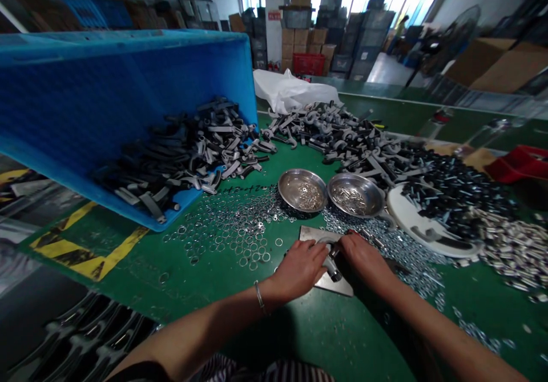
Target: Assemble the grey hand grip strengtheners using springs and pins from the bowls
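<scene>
Green counter (pixel 342 336) under everything. Blue crate (pixel 107 85), 10 o'clock, mouth toward wearer. Steel bowls (pixel 291 185), 12, past the hands. Metal plate (pixel 309 234) beneath hands. Left hand (pixel 302 265): grip clamped over grey metal part (pixel 333 269). Right hand (pixel 358 252): fingers bunched at part's far end, grip hidden, cannot tell. Part sits over plate, 3 o'clock from left hand, 8 from right; long axis roughly 11-to-5; left overlaps it more. Loose rings (pixel 261 225), 10 o'clock of left hand.
</scene>
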`<state>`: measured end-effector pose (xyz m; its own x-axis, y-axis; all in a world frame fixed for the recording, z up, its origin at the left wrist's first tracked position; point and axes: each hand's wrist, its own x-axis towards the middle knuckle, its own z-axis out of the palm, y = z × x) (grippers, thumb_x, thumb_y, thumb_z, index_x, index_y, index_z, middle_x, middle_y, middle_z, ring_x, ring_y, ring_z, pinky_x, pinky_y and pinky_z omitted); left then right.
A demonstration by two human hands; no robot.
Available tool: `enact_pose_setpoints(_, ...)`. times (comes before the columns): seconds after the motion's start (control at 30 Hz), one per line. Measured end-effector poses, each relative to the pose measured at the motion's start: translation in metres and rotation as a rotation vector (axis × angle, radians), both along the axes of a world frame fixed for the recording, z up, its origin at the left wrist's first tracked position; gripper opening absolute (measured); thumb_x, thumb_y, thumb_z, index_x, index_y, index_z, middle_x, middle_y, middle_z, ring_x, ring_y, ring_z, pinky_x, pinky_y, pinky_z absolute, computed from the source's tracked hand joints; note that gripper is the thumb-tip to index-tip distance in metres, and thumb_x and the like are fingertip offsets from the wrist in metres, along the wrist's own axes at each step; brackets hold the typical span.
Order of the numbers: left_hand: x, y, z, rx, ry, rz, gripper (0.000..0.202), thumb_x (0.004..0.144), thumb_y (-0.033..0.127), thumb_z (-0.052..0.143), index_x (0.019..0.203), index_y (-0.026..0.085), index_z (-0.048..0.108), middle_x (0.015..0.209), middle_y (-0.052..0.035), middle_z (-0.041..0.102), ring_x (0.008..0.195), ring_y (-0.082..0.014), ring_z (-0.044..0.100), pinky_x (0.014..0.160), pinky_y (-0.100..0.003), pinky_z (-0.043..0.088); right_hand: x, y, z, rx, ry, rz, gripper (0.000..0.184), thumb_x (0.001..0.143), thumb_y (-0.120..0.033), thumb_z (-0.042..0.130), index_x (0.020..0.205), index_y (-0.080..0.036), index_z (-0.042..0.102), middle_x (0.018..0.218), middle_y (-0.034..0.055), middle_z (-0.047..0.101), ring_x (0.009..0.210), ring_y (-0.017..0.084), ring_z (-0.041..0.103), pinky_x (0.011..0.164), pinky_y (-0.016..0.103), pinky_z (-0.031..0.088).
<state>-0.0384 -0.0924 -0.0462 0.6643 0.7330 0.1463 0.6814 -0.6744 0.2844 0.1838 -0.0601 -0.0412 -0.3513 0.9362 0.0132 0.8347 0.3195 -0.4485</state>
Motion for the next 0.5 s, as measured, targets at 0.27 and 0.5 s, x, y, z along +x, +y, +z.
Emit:
enact_pose_setpoints(0.27, -0.006, 0.001, 0.002, -0.039, -0.064, -0.04, 0.041, 0.099, 0.033, 0.048, 0.137, 0.019, 0.048, 0.141, -0.0092, 0.055, 0.127, -0.0272, 0.05, 0.104, -0.043, 0.04, 0.099, -0.082, 0.0, 0.037, -0.501, -0.281, 0.032, 0.084, -0.058, 0.055, 0.074, -0.028, 0.05, 0.075, 0.0161, 0.065, 0.073, 0.037, 0.063, 0.063, 0.048, 0.047)
enact_pose_setpoints(0.5, -0.004, 0.001, -0.005, -0.04, -0.148, 0.001, 0.037, 0.096, 0.031, 0.054, 0.131, 0.018, 0.053, 0.142, -0.0125, 0.053, 0.128, -0.0268, 0.051, 0.107, -0.044, 0.041, 0.099, -0.096, 0.006, -0.135, -0.037, -0.404, 0.03, 0.083, -0.056, 0.047, 0.084, -0.027, 0.053, 0.081, 0.0114, 0.068, 0.07, 0.029, 0.065, 0.063, 0.041, 0.051)
